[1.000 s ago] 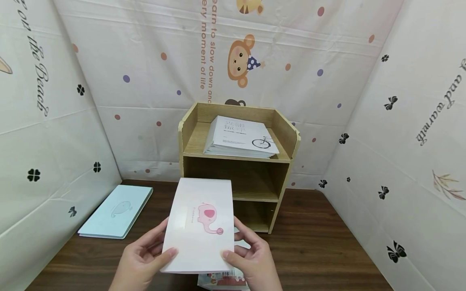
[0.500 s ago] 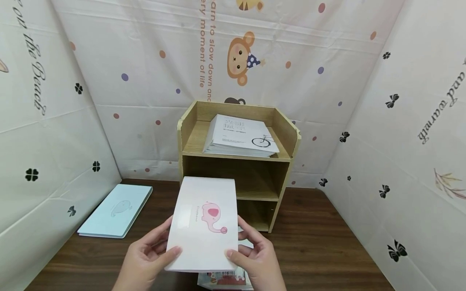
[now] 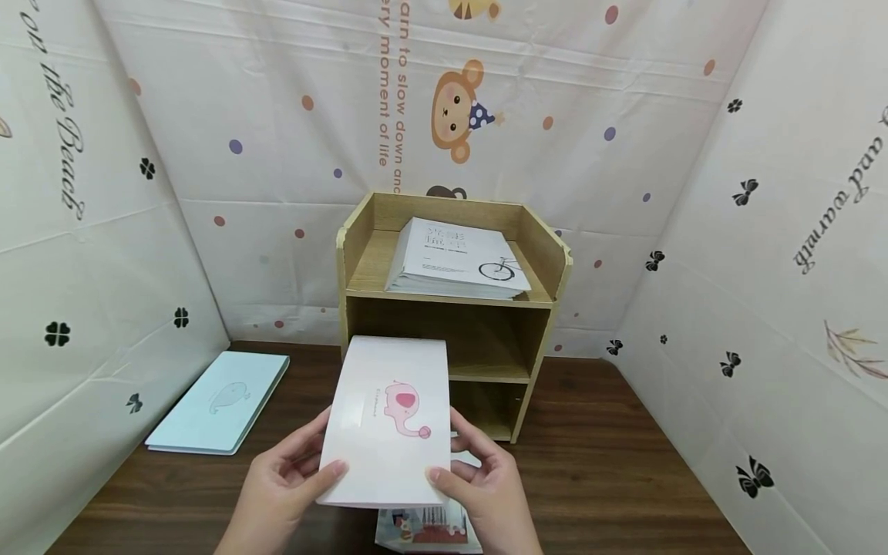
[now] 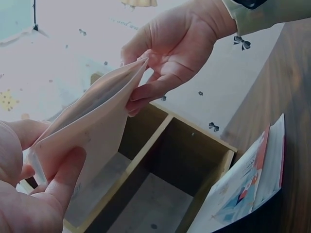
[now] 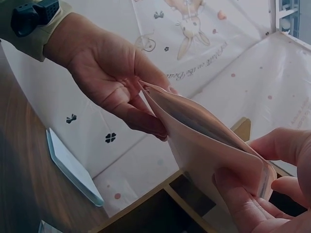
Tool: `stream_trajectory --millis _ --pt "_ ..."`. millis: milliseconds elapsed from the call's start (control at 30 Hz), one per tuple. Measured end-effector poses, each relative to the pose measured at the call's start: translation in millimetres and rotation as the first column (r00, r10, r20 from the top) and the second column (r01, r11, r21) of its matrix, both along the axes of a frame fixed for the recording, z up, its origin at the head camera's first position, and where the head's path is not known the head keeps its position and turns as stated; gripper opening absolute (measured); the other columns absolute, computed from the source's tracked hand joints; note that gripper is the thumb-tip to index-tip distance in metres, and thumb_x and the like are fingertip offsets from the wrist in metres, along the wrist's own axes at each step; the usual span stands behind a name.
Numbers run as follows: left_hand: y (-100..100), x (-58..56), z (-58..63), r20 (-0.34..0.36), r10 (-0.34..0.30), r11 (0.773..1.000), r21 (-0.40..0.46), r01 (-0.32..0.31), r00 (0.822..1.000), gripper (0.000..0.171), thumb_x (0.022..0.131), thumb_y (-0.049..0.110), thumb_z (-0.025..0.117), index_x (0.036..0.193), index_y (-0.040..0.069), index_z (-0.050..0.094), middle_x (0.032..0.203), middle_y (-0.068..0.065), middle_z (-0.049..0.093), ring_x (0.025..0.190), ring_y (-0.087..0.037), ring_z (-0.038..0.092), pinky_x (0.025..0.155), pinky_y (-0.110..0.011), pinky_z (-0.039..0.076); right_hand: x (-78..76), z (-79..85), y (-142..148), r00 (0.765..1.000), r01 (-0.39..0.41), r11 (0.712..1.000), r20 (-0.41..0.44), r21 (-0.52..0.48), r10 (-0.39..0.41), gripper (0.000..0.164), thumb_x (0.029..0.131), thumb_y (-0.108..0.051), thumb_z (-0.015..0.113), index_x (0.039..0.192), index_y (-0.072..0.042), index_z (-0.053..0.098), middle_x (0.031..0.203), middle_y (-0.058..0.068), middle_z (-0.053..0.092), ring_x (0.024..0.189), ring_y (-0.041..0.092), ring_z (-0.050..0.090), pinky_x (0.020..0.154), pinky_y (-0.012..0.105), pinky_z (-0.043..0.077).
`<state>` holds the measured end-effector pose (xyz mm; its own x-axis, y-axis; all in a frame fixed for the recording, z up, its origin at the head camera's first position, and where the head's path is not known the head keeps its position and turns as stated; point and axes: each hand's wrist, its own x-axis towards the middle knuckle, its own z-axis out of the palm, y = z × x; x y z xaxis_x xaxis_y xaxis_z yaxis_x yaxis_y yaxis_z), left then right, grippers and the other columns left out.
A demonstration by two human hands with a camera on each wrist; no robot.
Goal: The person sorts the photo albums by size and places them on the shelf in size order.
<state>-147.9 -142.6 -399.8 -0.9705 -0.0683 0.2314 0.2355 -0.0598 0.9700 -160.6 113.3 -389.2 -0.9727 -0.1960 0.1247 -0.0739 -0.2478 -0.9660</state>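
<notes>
A white notebook with a pink elephant on its cover [image 3: 385,424] is held up in front of the shelf by both hands. My left hand [image 3: 280,482] grips its left edge, thumb on the cover and fingers beneath. On the opposite edge, my right hand [image 3: 489,486] pinches it the same way. From the left wrist view, the notebook [image 4: 97,107] bulges, with its covers slightly parted along the near edge. The same gap in the notebook [image 5: 209,131] shows in the right wrist view. Below it, partly hidden, lies a book with a colourful cover [image 3: 419,532].
A wooden shelf unit [image 3: 541,339] stands behind the hands, its top bearing a stack of white books with a bicycle picture [image 3: 454,258]. At the left on the dark wood table [image 3: 597,462] lies a light blue whale notebook [image 3: 218,405]. Printed cloth walls surround the table.
The elephant notebook has shifted a little to the right with both hands, and its near edge has risen slightly. Both hands keep their grip, and slightly more of the colourful book below shows.
</notes>
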Motion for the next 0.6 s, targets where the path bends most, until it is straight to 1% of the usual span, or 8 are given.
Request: stream_trajectory --millis 133,267,367,467,533,600 --pt "-1 -3.5 0.5 0.011 -0.006 1.000 -0.003 0.006 1.000 0.067 0.086 -0.003 0.078 0.147 0.003 0.053 0.110 -0.013 0.069 0.094 -0.021 0.073 0.076 -0.035 0.065 -4.2 -1.3 -1 1.000 -0.002 1.000 0.016 0.002 0.002 0.076 0.083 0.002 0.080 0.152 -0.009 0.050 0.111 0.014 0.056 0.097 0.027 0.076 0.082 0.039 0.064" --pt "-2 -6.9 0.2 0.044 -0.005 1.000 0.006 0.005 0.999 0.067 0.086 0.000 0.079 0.148 0.005 0.053 0.115 -0.006 0.072 0.098 -0.020 0.073 0.079 -0.035 0.064 -8.2 -1.9 -2 0.999 0.002 1.000 0.046 0.016 -0.003 0.077 0.083 -0.001 0.082 0.152 -0.011 0.050 0.112 0.014 0.057 0.098 0.027 0.076 0.083 0.040 0.064" --pt "-3 -9.2 0.1 0.066 0.002 1.000 -0.003 -0.002 0.998 0.067 0.086 0.003 0.080 0.148 0.006 0.053 0.122 -0.001 0.071 0.102 -0.019 0.073 0.080 -0.035 0.064 -10.3 -2.7 -3 0.999 0.009 1.000 0.052 0.022 -0.010 0.076 0.083 -0.002 0.082 0.152 -0.011 0.050 0.112 0.015 0.057 0.098 0.029 0.076 0.084 0.041 0.064" --pt "-3 -11.6 0.0 0.085 0.015 1.000 -0.015 -0.014 0.996 0.067 0.086 0.006 0.081 0.147 0.009 0.055 0.130 -0.005 0.069 0.103 -0.018 0.072 0.081 -0.033 0.064 -12.3 -3.4 -5 0.999 0.017 1.000 0.049 0.026 -0.018 0.076 0.084 -0.003 0.082 0.152 -0.010 0.050 0.112 0.015 0.058 0.100 0.030 0.076 0.084 0.040 0.064" --pt "-3 -13.1 -0.2 0.089 0.024 0.999 -0.024 -0.021 0.996 0.067 0.086 0.007 0.082 0.147 0.009 0.055 0.133 -0.009 0.067 0.102 -0.017 0.072 0.081 -0.031 0.064 -13.8 -3.6 -6 0.999 0.025 0.999 0.047 0.030 -0.026 0.075 0.084 -0.002 0.082 0.152 -0.010 0.050 0.112 0.016 0.058 0.101 0.030 0.075 0.084 0.039 0.064" --pt "-3 -14.8 -0.2 0.095 0.034 0.999 -0.027 -0.031 0.995 0.067 0.085 0.007 0.083 0.147 0.010 0.056 0.134 -0.011 0.066 0.101 -0.016 0.071 0.080 -0.030 0.063 -15.3 -3.6 -6 0.998 0.033 0.999 0.046 0.032 -0.034 0.075 0.084 -0.002 0.082 0.152 -0.010 0.051 0.112 0.016 0.059 0.102 0.029 0.075 0.083 0.038 0.064"
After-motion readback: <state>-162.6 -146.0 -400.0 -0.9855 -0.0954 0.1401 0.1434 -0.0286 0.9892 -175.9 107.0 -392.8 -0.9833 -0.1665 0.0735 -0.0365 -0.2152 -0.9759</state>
